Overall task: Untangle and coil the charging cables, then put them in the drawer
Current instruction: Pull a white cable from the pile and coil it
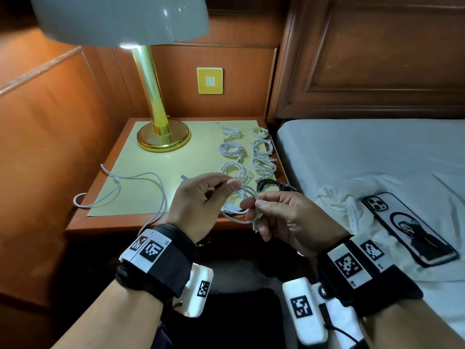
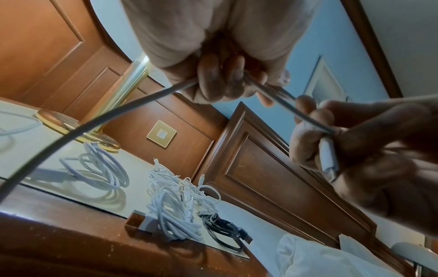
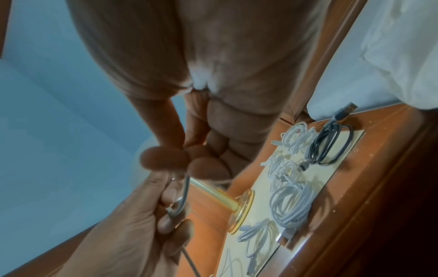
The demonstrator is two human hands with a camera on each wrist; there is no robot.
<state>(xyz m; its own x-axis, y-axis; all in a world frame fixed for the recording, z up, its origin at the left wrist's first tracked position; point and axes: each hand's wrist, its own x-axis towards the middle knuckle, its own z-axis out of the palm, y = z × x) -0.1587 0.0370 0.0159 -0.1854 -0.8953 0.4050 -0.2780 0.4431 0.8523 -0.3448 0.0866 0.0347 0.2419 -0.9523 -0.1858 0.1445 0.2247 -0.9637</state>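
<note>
Left hand (image 1: 201, 197): in front of the nightstand (image 1: 83, 212), thumb and fingers curled, pinching a loop of white cable (image 1: 251, 195); the grip point is partly hidden behind the knuckles.

Right hand (image 1: 284, 217): just beside the left, off the nightstand's front edge, fingers curled, pinching the same loop and its white plug end (image 2: 328, 159). The plug's tip is hidden in the fingers.

Loose run of that cable (image 1: 141, 176): trails over the nightstand's front left, one bend overhanging its left edge.

Black coiled cable (image 1: 273, 185): front right corner of the nightstand, partly hidden by the hands.

White coiled cables (image 1: 231, 148): two rows along the nightstand's right side; count uncertain, the nearest hidden by the hands.

Lamp (image 1: 156, 104): back left of the nightstand, shade cut off at the top.

Phone (image 1: 410, 227): on the bed right of the nightstand.

Drawer: cannot be made out.
</note>
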